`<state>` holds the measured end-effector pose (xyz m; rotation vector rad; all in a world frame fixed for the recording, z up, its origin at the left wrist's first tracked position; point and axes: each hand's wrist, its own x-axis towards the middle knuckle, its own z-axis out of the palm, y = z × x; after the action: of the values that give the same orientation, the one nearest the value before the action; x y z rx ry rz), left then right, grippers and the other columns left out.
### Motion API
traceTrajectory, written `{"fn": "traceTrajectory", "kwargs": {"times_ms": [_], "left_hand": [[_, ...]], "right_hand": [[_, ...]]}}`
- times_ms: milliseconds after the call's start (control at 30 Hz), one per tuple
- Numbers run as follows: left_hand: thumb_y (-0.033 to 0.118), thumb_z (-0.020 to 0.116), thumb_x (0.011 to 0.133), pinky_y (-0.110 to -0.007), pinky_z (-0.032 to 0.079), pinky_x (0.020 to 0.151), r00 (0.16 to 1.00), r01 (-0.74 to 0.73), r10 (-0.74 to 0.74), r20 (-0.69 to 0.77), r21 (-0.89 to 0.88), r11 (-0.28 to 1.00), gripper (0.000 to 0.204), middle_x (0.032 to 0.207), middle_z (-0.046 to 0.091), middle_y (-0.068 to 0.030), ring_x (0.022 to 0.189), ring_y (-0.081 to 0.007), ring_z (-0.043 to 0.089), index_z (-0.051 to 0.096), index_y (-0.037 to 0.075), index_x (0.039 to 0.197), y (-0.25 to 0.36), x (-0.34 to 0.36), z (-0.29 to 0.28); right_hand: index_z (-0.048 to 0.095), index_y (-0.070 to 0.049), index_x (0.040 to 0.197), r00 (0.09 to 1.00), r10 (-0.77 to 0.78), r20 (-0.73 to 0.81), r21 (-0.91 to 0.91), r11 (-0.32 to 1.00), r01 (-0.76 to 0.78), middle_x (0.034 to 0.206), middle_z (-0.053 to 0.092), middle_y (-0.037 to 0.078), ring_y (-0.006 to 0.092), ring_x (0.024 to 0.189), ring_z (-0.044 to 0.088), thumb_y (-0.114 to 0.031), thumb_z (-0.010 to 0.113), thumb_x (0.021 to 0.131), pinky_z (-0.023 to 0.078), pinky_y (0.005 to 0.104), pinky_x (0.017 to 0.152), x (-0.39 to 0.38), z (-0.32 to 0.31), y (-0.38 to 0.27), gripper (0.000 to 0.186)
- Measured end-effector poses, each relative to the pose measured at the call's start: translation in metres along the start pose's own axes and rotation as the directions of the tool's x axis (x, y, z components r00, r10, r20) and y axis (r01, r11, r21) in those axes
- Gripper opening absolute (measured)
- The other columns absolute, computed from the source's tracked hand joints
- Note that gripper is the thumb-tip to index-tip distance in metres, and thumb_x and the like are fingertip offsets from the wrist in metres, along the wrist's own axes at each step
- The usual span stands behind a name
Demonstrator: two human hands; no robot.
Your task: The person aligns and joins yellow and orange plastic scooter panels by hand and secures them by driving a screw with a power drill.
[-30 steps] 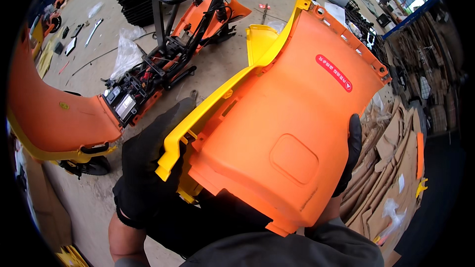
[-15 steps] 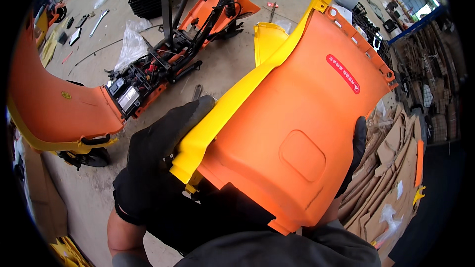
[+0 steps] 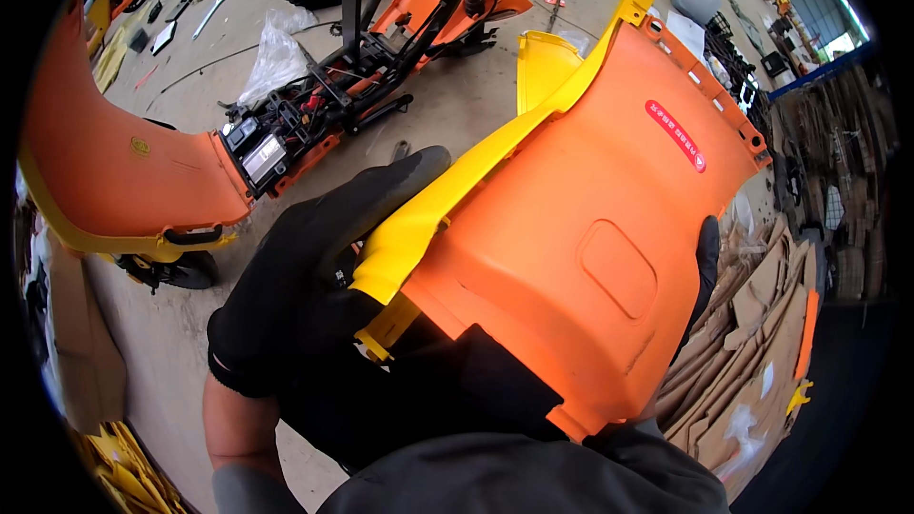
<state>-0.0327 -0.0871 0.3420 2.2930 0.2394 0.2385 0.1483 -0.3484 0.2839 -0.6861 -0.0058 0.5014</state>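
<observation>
Across the middle I hold a large curved orange plastic body panel point(image 3: 533, 200) with a red label and a rounded-rectangle outline pressed into it. Along its left edge runs a long yellow trim strip point(image 3: 505, 141), which rises past the panel's far end. My left hand point(image 3: 324, 238), in a black glove, is closed round the strip's near end, thumb lying on top and fingers hidden beneath. At the panel's right edge my gloved right hand point(image 3: 705, 262) grips the side; most of it is behind the panel.
A partly stripped scooter frame point(image 3: 352, 71) with an orange front body point(image 3: 143, 162) stands ahead and left. Beyond the strip is a yellow panel piece point(image 3: 543, 67). Flattened cardboard point(image 3: 733, 333) is piled at right. A wrench point(image 3: 211, 14) and plastic film point(image 3: 276, 57) lie on the floor.
The view has shifted a little, so the scooter sits further right and higher. The panel has tilted slightly, and my left thumb reaches further along the yellow strip. Both hands keep hold.
</observation>
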Motion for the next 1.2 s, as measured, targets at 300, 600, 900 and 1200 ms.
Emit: {"fn": "traceTrajectory", "kwargs": {"times_ms": [300,600,900,1200], "left_hand": [[0.008,0.066,0.077,-0.037,0.044,0.098,0.979,-0.184,0.174,-0.103,-0.104,0.977,0.061,0.131,0.06,-0.0146,0.116,-0.0289,0.06,0.053,0.006,0.136,-0.009,0.008,0.01],[0.01,0.068,0.077,-0.038,0.043,0.1,0.981,-0.149,0.136,-0.135,-0.096,0.984,0.059,0.131,0.059,-0.0157,0.119,-0.0293,0.059,0.055,0.005,0.134,-0.009,0.001,0.011],[0.006,0.068,0.075,-0.038,0.044,0.1,0.984,-0.148,0.141,-0.112,-0.055,0.987,0.058,0.131,0.059,-0.0173,0.117,-0.0333,0.059,0.055,0.001,0.132,0.001,0.004,0.011],[0.002,0.063,0.078,-0.04,0.044,0.101,0.963,-0.235,0.239,-0.122,0.042,0.971,0.058,0.134,0.056,-0.0191,0.122,-0.0374,0.055,0.05,0.002,0.135,0.006,0.005,0.016]], "right_hand": [[0.042,-0.002,0.138,1.0,-0.018,-0.003,-0.043,0.999,0.018,0.133,0.053,0.018,0.0306,0.116,0.056,-0.043,0.043,0.101,0.047,0.0436,0.099,0.001,-0.007,-0.002,0.055],[0.044,-0.003,0.138,1.0,-0.028,-0.006,-0.055,0.998,0.028,0.133,0.054,0.017,0.0306,0.115,0.057,-0.043,0.043,0.1,0.048,0.0438,0.098,0.004,-0.009,-0.001,0.055],[0.045,-0.003,0.137,0.998,-0.058,-0.022,-0.049,0.997,0.056,0.132,0.055,0.017,0.0306,0.114,0.058,-0.043,0.044,0.1,0.048,0.044,0.097,0.004,-0.014,-0.004,0.054],[0.046,-0.004,0.137,0.996,-0.082,-0.032,-0.037,0.996,0.081,0.131,0.056,0.017,0.0306,0.113,0.058,-0.043,0.044,0.1,0.049,0.0442,0.097,0.007,-0.017,-0.007,0.054]]}}
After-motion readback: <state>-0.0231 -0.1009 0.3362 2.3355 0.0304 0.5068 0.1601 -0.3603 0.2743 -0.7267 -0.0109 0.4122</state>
